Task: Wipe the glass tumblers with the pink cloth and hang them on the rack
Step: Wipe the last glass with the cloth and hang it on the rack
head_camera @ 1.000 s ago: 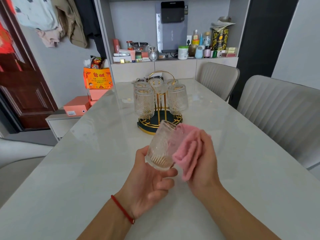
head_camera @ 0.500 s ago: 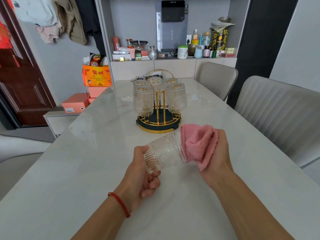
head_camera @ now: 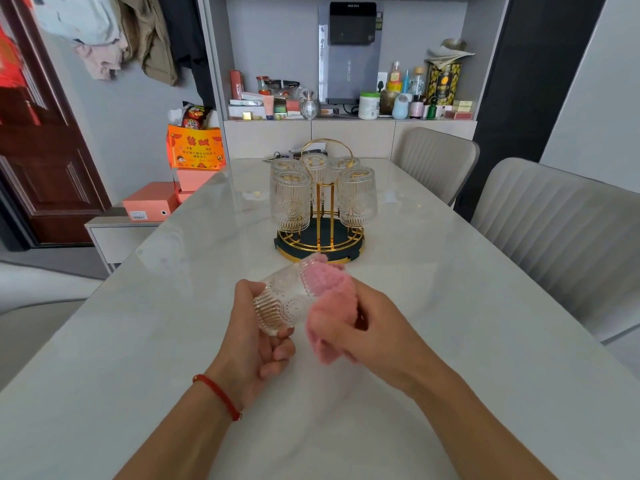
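i hold the tumbler on its side above the table, its long axis running from my left hand at the base up and right toward the rack. my left fingers curl round the base end; my right hand pinches the pink cloth, bunched over the mouth end. the rack stands straight ahead, just beyond the glass, with hung tumblers on its front left and right. i judge the near middle free, so the two front glasses flank my path.
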`<state>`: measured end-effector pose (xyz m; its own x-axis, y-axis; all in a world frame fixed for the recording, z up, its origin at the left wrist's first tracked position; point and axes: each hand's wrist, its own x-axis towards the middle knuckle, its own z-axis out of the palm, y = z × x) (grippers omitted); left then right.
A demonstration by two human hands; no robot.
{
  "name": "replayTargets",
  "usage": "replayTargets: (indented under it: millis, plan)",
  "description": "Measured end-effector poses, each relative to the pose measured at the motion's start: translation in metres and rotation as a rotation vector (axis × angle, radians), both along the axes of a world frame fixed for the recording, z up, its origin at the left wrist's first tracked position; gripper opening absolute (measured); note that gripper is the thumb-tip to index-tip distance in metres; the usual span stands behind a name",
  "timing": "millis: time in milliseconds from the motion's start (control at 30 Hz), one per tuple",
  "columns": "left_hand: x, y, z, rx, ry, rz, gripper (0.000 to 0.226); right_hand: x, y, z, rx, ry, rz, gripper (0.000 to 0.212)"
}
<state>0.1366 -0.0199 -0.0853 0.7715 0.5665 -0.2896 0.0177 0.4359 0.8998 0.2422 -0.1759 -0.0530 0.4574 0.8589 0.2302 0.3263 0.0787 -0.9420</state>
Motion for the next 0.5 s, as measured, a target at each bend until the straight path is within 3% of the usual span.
replayTargets:
  millis: [67, 133, 200, 333, 367, 467, 500]
  plan:
    - [-0.005, 0.005, 0.0, 0.054, 0.004, -0.028, 0.05, -0.007, 0.002, -0.001, -0.056, -0.049, 0.021, 0.069]
    - [-0.009, 0.01, 0.003, 0.106, -0.002, -0.058, 0.048, -0.012, 0.001, 0.003, -0.101, -0.136, 0.003, 0.091]
    - [-0.013, 0.011, 0.008, 0.157, 0.016, -0.073, 0.043, -0.014, 0.0, 0.0, -0.135, -0.206, 0.014, 0.085]
    - [-0.014, 0.005, 0.015, 0.303, 0.092, -0.111, 0.053, -0.019, -0.003, -0.009, -0.173, -0.362, 0.115, 0.016]
    - [-0.014, 0.003, 0.017, 0.304, 0.126, -0.105, 0.057, -0.023, -0.002, -0.009, -0.16, -0.357, 0.16, 0.015]
    - [-0.015, 0.004, 0.021, 0.286, 0.175, -0.074, 0.062, -0.027, -0.001, -0.003, -0.156, -0.384, 0.299, 0.046]
    - [-0.014, 0.002, 0.021, 0.275, 0.18, -0.059, 0.062, -0.024, -0.002, -0.004, -0.157, -0.397, 0.297, 0.044]
